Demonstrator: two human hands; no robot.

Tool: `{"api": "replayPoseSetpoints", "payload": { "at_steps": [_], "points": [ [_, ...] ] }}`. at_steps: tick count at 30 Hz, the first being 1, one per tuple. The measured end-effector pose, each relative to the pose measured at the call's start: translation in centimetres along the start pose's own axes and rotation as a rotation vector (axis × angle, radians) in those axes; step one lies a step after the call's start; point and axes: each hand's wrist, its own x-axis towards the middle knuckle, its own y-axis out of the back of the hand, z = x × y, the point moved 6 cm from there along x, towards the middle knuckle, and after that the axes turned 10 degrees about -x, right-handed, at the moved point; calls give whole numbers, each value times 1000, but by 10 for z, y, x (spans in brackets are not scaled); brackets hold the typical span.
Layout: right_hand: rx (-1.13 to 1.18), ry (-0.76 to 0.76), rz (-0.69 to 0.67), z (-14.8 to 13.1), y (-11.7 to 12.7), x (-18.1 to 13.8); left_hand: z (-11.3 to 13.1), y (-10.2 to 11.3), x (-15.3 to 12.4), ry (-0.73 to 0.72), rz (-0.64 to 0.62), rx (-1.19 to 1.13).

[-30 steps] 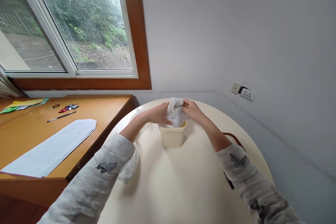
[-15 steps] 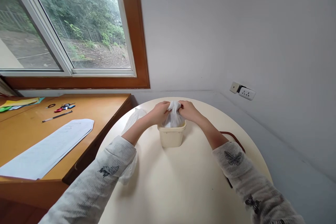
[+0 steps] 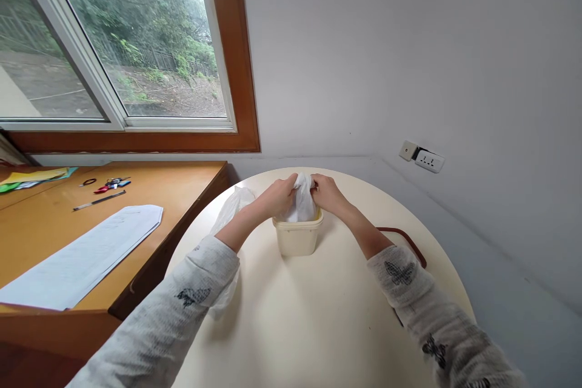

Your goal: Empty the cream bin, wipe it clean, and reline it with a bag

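Observation:
A white plastic bag (image 3: 304, 203) rises bunched out of a small cream plastic tub (image 3: 297, 239), its lower part hidden inside the tub. My left hand (image 3: 280, 196) pinches the bag's gathered top from the left. From the right, my right hand (image 3: 329, 192) grips the same top with closed fingers. The tub stands upright on the round cream table (image 3: 318, 327). A second, thin white plastic bag (image 3: 230, 209) lies on the table, partly behind my left forearm.
A brown strap-like loop (image 3: 404, 236) lies by my right forearm. Left of the table, a wooden desk (image 3: 191, 185) carries papers (image 3: 91, 254), a pen (image 3: 99, 200) and keys (image 3: 113, 183). A wall with a socket (image 3: 430, 160) bounds the right side.
My hands have shifted slightly on the bag's top, and its gathered folds look a little looser. The tub has stayed in place.

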Motion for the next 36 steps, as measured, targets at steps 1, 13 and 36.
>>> {"api": "replayPoseSetpoints", "payload": {
  "at_steps": [1, 13, 36],
  "points": [
    [7, 1, 15, 1, 0, 0, 0, -3, 0, -1, -17, 9],
    [231, -113, 227, 16, 9, -5, 3, -22, 0, 20, -150, 56],
    [700, -187, 173, -10, 25, -5, 10, -15, -1, 111, -347, -137]
  ]
}}
